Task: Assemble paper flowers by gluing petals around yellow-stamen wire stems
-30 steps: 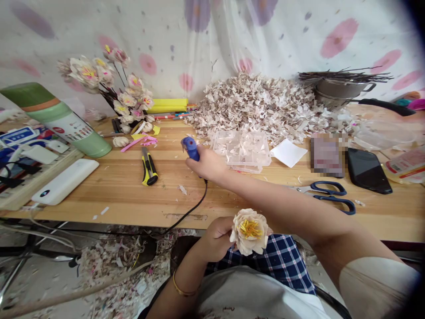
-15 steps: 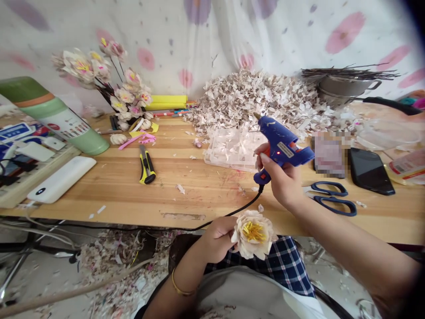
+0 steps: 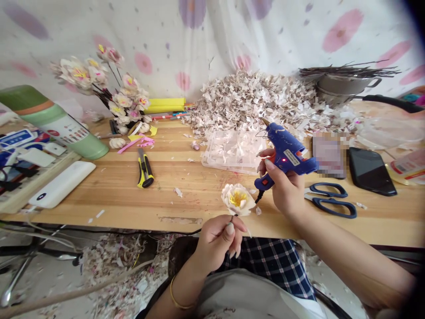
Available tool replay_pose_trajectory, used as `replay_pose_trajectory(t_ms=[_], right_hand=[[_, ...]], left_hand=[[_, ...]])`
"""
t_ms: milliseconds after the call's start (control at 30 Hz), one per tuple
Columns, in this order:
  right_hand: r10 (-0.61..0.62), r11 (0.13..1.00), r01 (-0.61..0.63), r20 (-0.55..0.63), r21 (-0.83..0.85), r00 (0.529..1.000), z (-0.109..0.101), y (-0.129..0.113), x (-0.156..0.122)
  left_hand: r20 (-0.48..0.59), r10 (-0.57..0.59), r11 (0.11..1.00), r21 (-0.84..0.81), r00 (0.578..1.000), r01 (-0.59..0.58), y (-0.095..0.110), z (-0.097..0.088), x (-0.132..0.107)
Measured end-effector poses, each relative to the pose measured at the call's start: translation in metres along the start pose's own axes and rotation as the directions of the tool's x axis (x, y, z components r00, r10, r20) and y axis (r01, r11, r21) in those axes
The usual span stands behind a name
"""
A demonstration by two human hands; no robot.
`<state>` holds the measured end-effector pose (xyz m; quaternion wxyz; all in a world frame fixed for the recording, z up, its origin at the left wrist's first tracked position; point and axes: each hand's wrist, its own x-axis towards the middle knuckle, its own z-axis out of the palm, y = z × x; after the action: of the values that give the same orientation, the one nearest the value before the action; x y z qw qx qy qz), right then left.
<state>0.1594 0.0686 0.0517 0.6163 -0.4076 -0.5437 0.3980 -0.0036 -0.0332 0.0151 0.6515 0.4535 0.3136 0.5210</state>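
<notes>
Between the thumb and fingers of my left hand (image 3: 221, 241) is the dark stem of a cream artificial flower (image 3: 238, 200) with a yellow centre. The bloom faces up, just above the table's front edge. My right hand (image 3: 286, 188) is wrapped around the handle of a blue hot glue gun (image 3: 286, 148), its red light lit. The gun's nozzle points up and left, away from the flower, and its black cord drops behind the bloom. A clear plastic compartment box (image 3: 215, 153) lies just beyond the gun, with pale pieces in it.
Scissors (image 3: 334, 206) and a black phone (image 3: 372, 172) lie to the right. Behind is a big heap of pale petal scraps (image 3: 252, 97). A utility knife (image 3: 145, 170), a white power bank (image 3: 63, 184), a green bottle (image 3: 71, 128) and finished flowers (image 3: 128, 99) are on the left.
My left hand has raised the flower up and left, and turned so its fingertips and the stem show. The glue gun has shifted slightly right and down in my right hand.
</notes>
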Motion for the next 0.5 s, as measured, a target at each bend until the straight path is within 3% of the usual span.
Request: replay_pose_trajectory(t_ms=[100,233,400,500], right_hand=[[-0.003,1.000,0.004,0.008,-0.015,1.000,0.000,-0.001,-0.001],[-0.022,1.000,0.023,0.033,-0.007,0.999,0.001,-0.001,-0.003],[-0.034,0.989,0.006,0.190,0.147,0.981,0.000,-0.002,-0.009],[0.024,0.995,-0.049,0.276,0.084,0.961,-0.003,-0.005,-0.013]], left_hand=[[-0.128,0.014,1.000,0.008,0.992,-0.013,0.009,0.011,-0.003],[-0.374,0.063,0.996,0.086,0.925,-0.033,0.020,0.019,0.001],[-0.423,0.039,0.999,0.048,0.905,-0.020,0.020,0.010,0.021],[-0.424,0.012,1.000,0.026,0.906,-0.001,0.015,0.003,0.031]])
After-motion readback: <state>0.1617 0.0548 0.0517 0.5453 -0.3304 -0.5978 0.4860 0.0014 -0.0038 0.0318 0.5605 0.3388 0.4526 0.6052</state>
